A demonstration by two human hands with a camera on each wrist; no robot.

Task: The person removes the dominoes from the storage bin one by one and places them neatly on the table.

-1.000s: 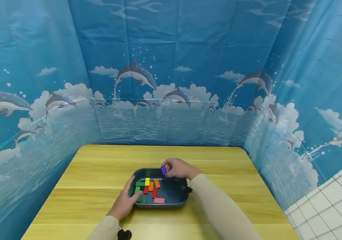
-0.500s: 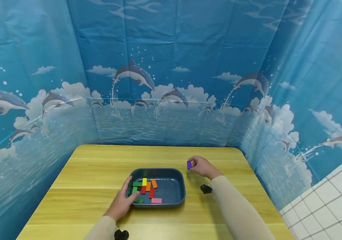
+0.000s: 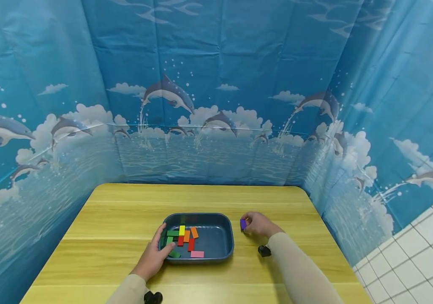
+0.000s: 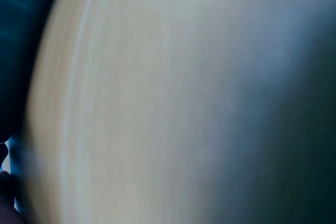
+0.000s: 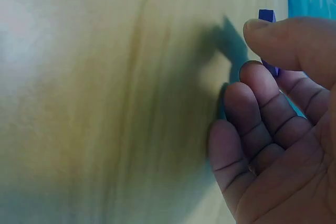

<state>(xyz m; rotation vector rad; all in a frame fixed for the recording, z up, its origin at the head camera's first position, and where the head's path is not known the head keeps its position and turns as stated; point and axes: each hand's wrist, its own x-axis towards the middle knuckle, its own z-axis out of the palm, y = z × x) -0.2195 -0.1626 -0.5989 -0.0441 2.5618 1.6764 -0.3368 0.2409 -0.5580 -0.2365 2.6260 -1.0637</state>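
A dark blue tray [image 3: 221, 253] stands on the table in the head view. Several small rectangular blocks lie in it: green blocks [image 3: 172, 233], a yellow block [image 3: 182, 230], orange blocks [image 3: 194, 232], red blocks [image 3: 191, 245] and a pink block [image 3: 197, 254]. My left hand [image 3: 152, 256] rests at the tray's left side, fingers fairly straight along the rim and thumb reaching over it. To the right of the tray, my right hand [image 3: 260, 224] pinches a purple block [image 3: 243, 224] between thumb and finger. In the right wrist view the block [image 5: 266, 15] is mostly hidden behind the thumb, above the table.
The yellow wood-grain table [image 3: 125, 211] carries the tray. A blue dolphin-print curtain [image 3: 216, 160] hangs behind the table and along the sides. White tiles [image 3: 421, 249] show at lower right. The left wrist view is blurred, mostly table surface [image 4: 121, 98].
My right hand has carried the purple block from over the tray's back rim out to the right, then nearer to me and lower. My left hand has stayed at the tray's left side.
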